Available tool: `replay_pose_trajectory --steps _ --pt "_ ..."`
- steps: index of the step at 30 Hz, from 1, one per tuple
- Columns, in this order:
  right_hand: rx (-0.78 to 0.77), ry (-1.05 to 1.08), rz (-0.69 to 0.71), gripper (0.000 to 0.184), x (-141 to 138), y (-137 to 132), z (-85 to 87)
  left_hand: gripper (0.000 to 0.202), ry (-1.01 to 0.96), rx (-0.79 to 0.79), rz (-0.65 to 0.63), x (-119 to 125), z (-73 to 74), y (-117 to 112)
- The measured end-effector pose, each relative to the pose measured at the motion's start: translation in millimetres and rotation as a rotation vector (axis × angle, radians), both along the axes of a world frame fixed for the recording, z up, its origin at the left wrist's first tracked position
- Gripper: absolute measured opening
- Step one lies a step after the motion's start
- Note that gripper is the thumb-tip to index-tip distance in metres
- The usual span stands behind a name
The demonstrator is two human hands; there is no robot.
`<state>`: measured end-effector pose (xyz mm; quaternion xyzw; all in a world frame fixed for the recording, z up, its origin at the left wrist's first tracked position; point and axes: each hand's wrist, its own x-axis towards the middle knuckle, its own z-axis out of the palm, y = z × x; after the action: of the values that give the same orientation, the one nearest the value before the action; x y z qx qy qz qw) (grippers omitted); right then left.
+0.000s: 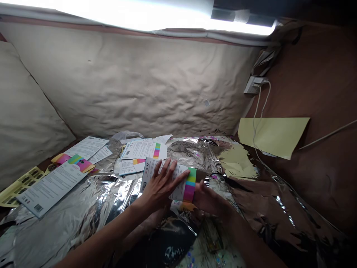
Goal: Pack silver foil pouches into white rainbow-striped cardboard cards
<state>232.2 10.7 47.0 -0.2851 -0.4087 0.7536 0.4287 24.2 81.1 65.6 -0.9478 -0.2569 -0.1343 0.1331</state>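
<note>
While the long white printed card with a rainbow-striped end point(190, 185) is pressed down in the head view, the left hand point(160, 186) is laid flat on it with the fingers spread. The right hand point(208, 201) is set against the striped end from below. Whether that end is pinched or only propped cannot be told, as the fingers are partly hidden. The card lies on crinkled silver foil sheeting point(83, 208), which covers the bench.

A slip is judged the likeliest fault: the foil looks slick and loose, so a sideways push could carry the card off or bunch the foil beneath it. A hard press over a ridge could crease the card or tear the foil.

Just behind the card, a loose heap of similar white printed cards point(142, 150) could be scattered by a forward reach. Well to the left of the card lie a long grey-white leaflet point(52, 186) and a yellow sheet of labels point(16, 186), near the bench edge, where a sweep could send them off.

To the right of the card, a thin white cable point(259, 111) hangs over a pale yellow paper sheet point(273, 136) on the brown side wall and could be snagged by a raised elbow.

Open room is found chiefly left of the card and towards the person, on bare foil. Behind the card the beige paper wall point(139, 85) closes the space.
</note>
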Motion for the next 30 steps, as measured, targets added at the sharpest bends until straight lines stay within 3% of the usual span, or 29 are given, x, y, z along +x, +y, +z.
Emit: replay_pose_trajectory --steps 2,5,8,10,12,15,18,21,24,30 --pt "0.057 -0.143 -0.095 0.054 -5 3 -4.6 0.123 0.0 -0.031 0.007 1 -3.4 -3" --pt "0.17 -0.472 -0.364 0.045 -6 10 -13.2 0.128 -0.039 -0.147 0.093 5 -8.9 -9" --pt "0.33 -0.795 -0.727 0.064 -2 17 -22.8 0.133 -0.047 -0.285 0.241 10 -11.1 -17" --pt "0.299 -0.872 -0.825 0.085 1 21 -29.9 0.13 -0.029 -0.346 0.328 14 -11.7 -22" --pt "0.178 -0.814 -0.778 0.099 3 23 -36.3 0.128 -0.013 -0.393 0.379 16 -13.2 -27" --pt "0.114 -0.813 -0.675 0.097 7 26 -42.7 0.124 0.016 -0.473 0.39 16 -17.7 -30" --pt "0.266 -1.113 -0.644 0.082 7 25 -46.2 0.106 0.072 -0.574 0.32 11 -21.3 -27" --pt "0.399 -1.338 -0.59 0.073 5 23 -48.9 0.082 0.098 -0.558 0.172 3 -20.7 -17" --pt "0.455 -1.399 -0.533 0.069 3 20 -50.8 0.074 0.111 -0.506 0.02 -3 -18.5 -3" --pt "0.556 -1.342 -0.512 0.046 3 17 -48.2 0.069 0.049 -0.613 -0.167 -6 -21.5 16"
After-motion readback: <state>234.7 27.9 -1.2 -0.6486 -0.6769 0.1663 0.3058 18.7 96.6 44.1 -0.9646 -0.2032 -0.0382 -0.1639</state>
